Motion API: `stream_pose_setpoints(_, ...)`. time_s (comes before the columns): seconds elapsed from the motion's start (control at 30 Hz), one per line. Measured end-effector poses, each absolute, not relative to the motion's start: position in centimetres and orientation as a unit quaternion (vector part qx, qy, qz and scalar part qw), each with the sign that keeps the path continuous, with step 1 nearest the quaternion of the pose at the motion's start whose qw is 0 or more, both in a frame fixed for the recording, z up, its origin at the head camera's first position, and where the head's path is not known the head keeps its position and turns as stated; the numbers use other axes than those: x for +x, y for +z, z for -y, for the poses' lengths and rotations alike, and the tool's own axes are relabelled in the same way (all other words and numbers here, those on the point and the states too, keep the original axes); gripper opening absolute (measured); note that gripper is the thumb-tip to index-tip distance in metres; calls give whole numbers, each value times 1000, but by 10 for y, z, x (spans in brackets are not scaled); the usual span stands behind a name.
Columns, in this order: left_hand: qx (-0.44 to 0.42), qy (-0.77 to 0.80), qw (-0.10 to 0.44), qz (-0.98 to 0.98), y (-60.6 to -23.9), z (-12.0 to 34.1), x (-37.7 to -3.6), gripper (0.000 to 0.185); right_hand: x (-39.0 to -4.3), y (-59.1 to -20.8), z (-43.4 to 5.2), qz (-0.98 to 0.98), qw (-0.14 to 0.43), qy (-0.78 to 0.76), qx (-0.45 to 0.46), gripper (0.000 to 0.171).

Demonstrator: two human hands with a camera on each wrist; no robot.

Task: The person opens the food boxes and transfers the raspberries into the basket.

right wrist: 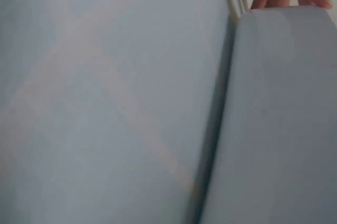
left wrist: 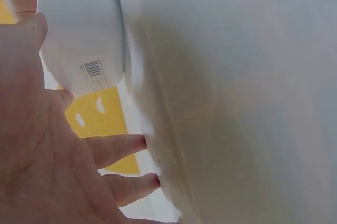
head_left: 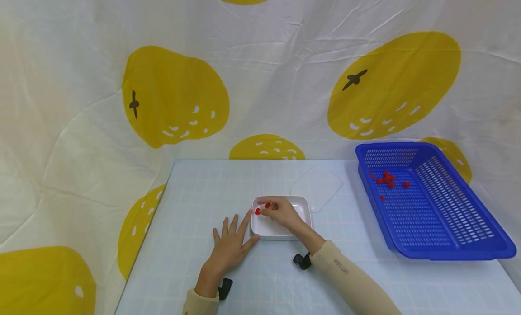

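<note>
A shallow white tray (head_left: 302,211) sits mid-table. My left hand (head_left: 229,248) is spread beside its left side, with thumb and index finger touching the tray and the other fingers on the table. From the right, my right hand (head_left: 283,212) reaches over the tray, index finger and thumb bent toward its left end. One small red piece (head_left: 258,211) is by the thumb tip, and another red piece (head_left: 267,206) shows between thumb and index finger. Whether either is pinched is unclear. The left wrist view shows the tray's outer wall (left wrist: 81,29) with a barcode.
A blue plastic basket (head_left: 431,254) stands at the right, with several red pieces (head_left: 386,178) in its far left part. Behind the tray lies a clear, flat lid-like sheet (head_left: 321,184). A cloth with yellow fruit shapes (head_left: 179,98) hangs behind the table.
</note>
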State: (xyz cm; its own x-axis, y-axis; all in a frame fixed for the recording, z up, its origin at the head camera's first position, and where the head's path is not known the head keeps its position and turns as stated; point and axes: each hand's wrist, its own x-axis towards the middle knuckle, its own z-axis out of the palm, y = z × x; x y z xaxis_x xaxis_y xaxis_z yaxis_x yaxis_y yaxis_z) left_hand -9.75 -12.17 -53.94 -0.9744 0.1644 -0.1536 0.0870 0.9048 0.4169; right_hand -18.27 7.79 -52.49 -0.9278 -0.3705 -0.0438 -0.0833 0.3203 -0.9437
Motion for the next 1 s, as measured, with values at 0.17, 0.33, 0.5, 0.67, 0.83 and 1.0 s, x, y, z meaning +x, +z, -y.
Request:
stream_pose_setpoints(0.17,68,204,86,-973,-539,123,-98,82,-186,-531,-71,-819,101,-539,-172,30)
stream_pose_setpoints(0.33,79,212,77,-971,-538,124,-98,81,-187,-534,-64,-844,78,-499,-183,26)
stream_pose_setpoints(0.5,88,216,66,-970,-537,125,-98,81,-188,-533,-61,-865,69,-468,-167,24)
stream_pose_setpoints(0.67,87,216,66,-970,-537,125,-98,80,-186,-532,-61,-870,75,-462,-153,21)
stream_pose_setpoints(0.83,86,215,68,-971,-541,125,-98,80,-184,-533,-62,-873,71,-457,-154,16)
stream_pose_setpoints(1.0,88,217,66,-970,-542,125,-98,80,-184,-534,-62,-876,65,-454,-150,15)
